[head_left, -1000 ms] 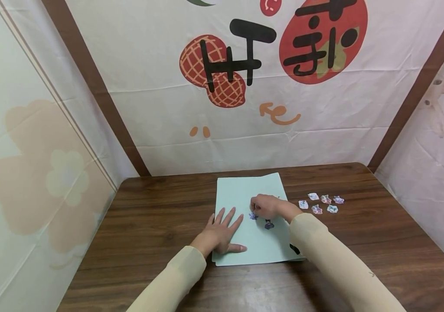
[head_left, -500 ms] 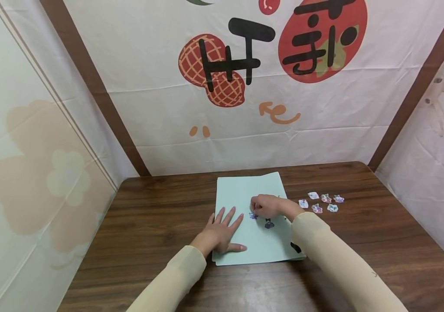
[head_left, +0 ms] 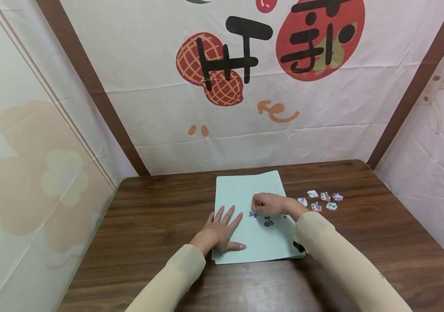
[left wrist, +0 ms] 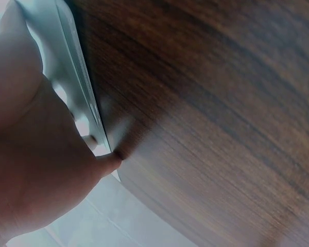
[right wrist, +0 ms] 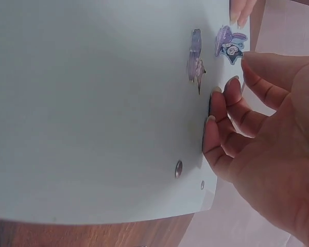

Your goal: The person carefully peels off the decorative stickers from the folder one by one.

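My left hand point(head_left: 222, 232) lies flat with spread fingers on the left side of a pale green folder point(head_left: 241, 188). In the left wrist view, that hand point(left wrist: 46, 149) covers part of the folder's edge. My right hand point(head_left: 270, 204) is over the folder's middle with loosely curled fingers. The right wrist view shows the right thumb point(right wrist: 270, 67) touching or very near the edge of a purple cartoon sticker point(right wrist: 230, 43); thumb and index fingertip stand apart. A second purple sticker point(right wrist: 195, 56) lies on the folder beside it.
Several loose cartoon stickers point(head_left: 316, 206) lie on the brown wooden table point(head_left: 159, 216), right of the folder. Two small shiny round spots, one a metallic stud point(right wrist: 178, 169), show on the folder. A printed cloth point(head_left: 167, 147) hangs behind the table.
My right hand and forearm have shifted slightly right, and a gap now shows between thumb and fingers. The left hand keeps its place; the head view has tilted a little.
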Action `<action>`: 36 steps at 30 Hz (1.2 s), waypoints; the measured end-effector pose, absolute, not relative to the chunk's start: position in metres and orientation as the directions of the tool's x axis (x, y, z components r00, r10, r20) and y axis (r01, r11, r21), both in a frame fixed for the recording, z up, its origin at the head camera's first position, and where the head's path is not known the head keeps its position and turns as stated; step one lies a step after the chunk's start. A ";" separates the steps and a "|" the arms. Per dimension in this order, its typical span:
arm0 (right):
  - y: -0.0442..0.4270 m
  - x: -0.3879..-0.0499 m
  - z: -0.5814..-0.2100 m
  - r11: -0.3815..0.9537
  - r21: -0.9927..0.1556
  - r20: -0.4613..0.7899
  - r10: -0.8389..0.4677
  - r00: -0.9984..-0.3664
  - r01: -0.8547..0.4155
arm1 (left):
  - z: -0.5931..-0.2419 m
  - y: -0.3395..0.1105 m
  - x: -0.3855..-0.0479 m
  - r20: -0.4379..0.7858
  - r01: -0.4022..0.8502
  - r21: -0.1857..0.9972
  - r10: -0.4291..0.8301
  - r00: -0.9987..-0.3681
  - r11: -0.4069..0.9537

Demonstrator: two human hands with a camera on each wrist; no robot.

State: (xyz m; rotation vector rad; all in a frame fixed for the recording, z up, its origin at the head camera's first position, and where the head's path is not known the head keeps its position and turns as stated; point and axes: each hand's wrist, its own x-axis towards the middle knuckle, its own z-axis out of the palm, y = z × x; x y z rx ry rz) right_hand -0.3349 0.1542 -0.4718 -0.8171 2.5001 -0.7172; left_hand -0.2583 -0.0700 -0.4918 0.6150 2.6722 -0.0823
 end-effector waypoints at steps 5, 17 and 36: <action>0.158 -0.334 -0.470 0.684 -0.609 -0.206 -0.626 -0.752 -0.403 | -0.503 -0.072 -0.264 -0.397 0.428 0.035 0.406 -0.823 0.903; 0.186 -0.333 -0.458 0.677 -0.604 -0.105 -0.592 -0.799 -0.422 | -0.507 -0.072 -0.266 -0.379 0.436 0.045 0.420 -0.825 0.899; 0.265 -0.323 -0.434 0.746 -0.562 0.047 -0.402 -0.914 -0.357 | -0.504 -0.072 -0.261 -0.373 0.423 0.093 0.425 -0.825 0.901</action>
